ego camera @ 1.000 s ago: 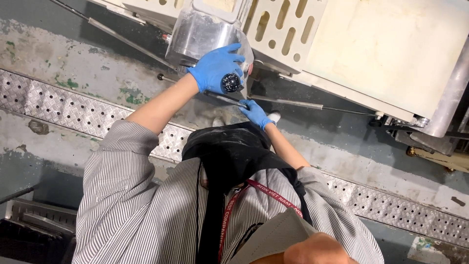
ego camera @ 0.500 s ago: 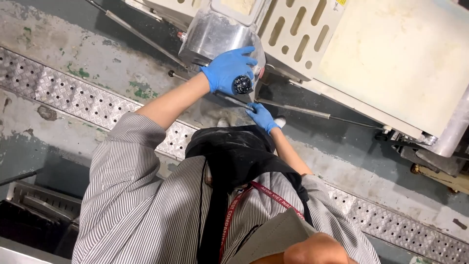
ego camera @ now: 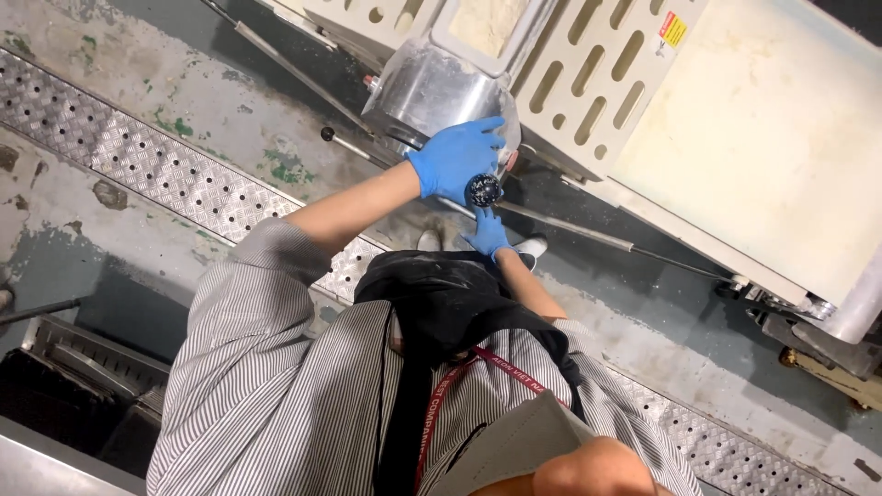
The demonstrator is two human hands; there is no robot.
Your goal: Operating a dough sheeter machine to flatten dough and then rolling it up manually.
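Both hands wear blue gloves. My left hand (ego camera: 455,158) reaches forward and wraps around a round black knob (ego camera: 484,190) on the side of a shiny metal housing (ego camera: 432,92) of a cream-coloured machine (ego camera: 753,138). Just below the knob, my right hand (ego camera: 487,231) is held low, its fingers pointing up at a thin metal rod (ego camera: 570,230) that runs along the machine's base. Whether it grips the rod is hidden. My striped shirt, dark apron (ego camera: 441,303) and a red lanyard (ego camera: 459,386) fill the lower view.
A checker-plate drain cover (ego camera: 138,156) runs diagonally across the worn concrete floor (ego camera: 119,55). The machine's slotted cream panel (ego camera: 597,73) is ahead. A dark metal rack (ego camera: 83,377) sits at lower left. Machine feet and brackets (ego camera: 808,331) stand at right.
The view has shifted a little, so the machine and floor sit differently in frame. My left hand stays on the black knob and my right hand stays just below it.
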